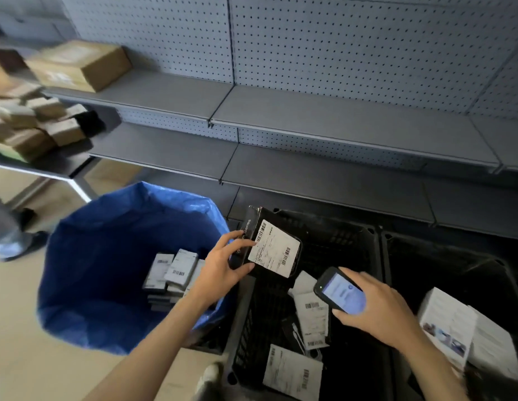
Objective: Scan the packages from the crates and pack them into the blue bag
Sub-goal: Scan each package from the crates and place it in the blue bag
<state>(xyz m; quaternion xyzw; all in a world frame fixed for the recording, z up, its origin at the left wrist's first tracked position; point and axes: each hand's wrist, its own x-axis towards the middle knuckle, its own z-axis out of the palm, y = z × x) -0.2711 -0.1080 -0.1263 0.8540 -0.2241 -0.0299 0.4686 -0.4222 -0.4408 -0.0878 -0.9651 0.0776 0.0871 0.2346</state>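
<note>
Left grip [223, 261] is clamped on a black package [273, 247]: the thumb is under its near edge and the fingertips lie on its side, by the corner of the white barcode label. The package hangs tilted near the centre of the frame, over the far left corner of a black crate [339, 241] and just right of the rim of the blue bag [78, 285]. Right grip [379, 311] is curled round a handheld scanner [340, 293] with its lit screen facing up, lower and to the right of the package and not touching it.

The blue bag stands open at lower left, with a heap of small labelled packets [174, 273] lying at its bottom. More labelled packages [312, 314] lie loose in the black crate under the scanner. A second crate [440, 256] sits beside it to the right and holds white boxes [448, 322] at the lower right edge. Grey shelves [310, 111] on a pegboard wall run across the top, and blurred cardboard boxes [78, 65] are stacked at upper left
</note>
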